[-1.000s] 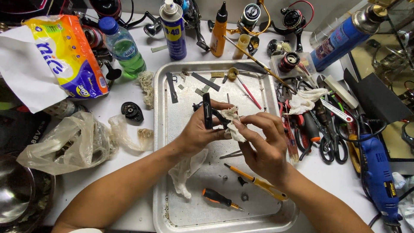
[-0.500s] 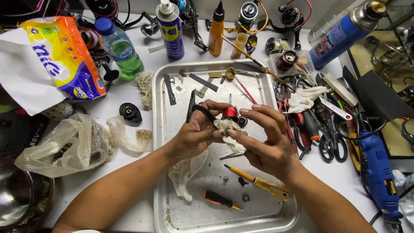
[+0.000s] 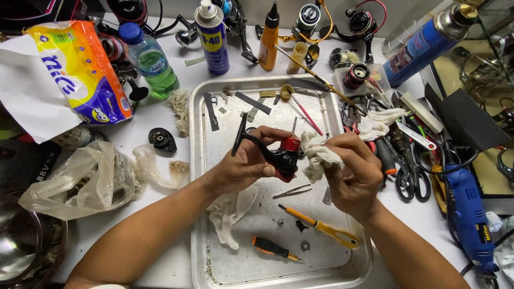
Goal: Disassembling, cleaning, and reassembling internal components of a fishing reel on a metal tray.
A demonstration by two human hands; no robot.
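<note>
The black fishing reel body (image 3: 278, 155) with its red cap sits above the middle of the metal tray (image 3: 199, 176), held off the tray floor, likely so any grit or grease wiped off drops into the tray rather than onto the table (image 3: 160, 267). The left hand (image 3: 243, 166) is clamped around the body from below, thumb across its side, which steadies it for wiping. Its long axis runs from the slim black stem at upper left, pointing toward the far-left corner of the tray, down to the red-capped end at the right, which faces the other hand. The right hand (image 3: 350, 171) is closed on a wad of white cloth (image 3: 318, 158) and presses it against that red end. On the tray nearer the person lie a yellow-handled screwdriver (image 3: 321, 227), an orange-and-black screwdriver (image 3: 273, 249) and a loose rag (image 3: 230, 211); beyond the tray's far edge stands a blue spray can (image 3: 211, 37)
</note>
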